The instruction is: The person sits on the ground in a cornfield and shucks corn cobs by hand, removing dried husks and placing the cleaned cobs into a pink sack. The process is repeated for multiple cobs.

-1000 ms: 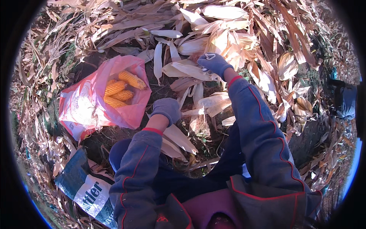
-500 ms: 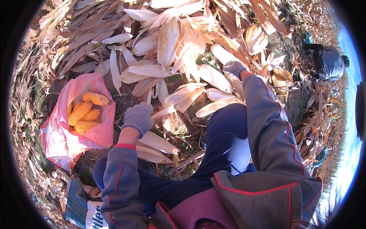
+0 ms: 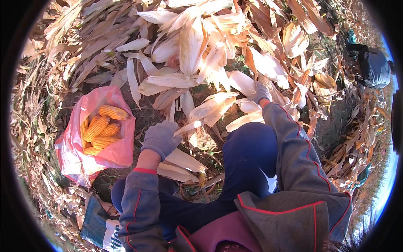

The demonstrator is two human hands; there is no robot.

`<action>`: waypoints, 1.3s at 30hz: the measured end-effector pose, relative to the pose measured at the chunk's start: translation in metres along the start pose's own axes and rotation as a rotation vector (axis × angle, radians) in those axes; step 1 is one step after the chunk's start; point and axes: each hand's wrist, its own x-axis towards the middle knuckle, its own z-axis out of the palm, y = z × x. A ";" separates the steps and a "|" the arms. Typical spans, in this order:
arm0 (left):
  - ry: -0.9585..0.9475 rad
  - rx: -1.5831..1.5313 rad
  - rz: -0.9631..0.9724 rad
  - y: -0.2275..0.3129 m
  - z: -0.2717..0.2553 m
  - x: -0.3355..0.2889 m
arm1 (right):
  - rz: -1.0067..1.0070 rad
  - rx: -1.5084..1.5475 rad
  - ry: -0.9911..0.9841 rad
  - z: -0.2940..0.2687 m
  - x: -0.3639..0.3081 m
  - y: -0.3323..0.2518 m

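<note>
In the head view, an outdoor field fills the scene, its soil [image 3: 142, 115] strewn with dry corn leaves [image 3: 96, 63], thickest on the far side, and another person [image 3: 375, 69] in dark clothing is at the far right. The right hand [image 3: 259, 93], gloved in grey, touches the near end of a pale husk-covered ear [image 3: 242, 82] lying right of the middle; its fingers bend there, though I cannot tell whether they grip it. The left hand [image 3: 160, 138], also gloved, has its fingers curled inward beside the tip of a loose dry husk [image 3: 214, 109]; whether they hold it is unclear. To its left, a pink bag [image 3: 73, 151] lies open with several bare yellow cobs [image 3: 96, 128] inside. Nearer, a dark green and white sack [image 3: 94, 222] lies beside the person's left sleeve [image 3: 140, 197].
</note>
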 end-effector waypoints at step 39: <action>0.048 -0.099 0.023 0.003 0.004 -0.014 | 0.294 0.592 -0.152 0.066 -0.203 0.109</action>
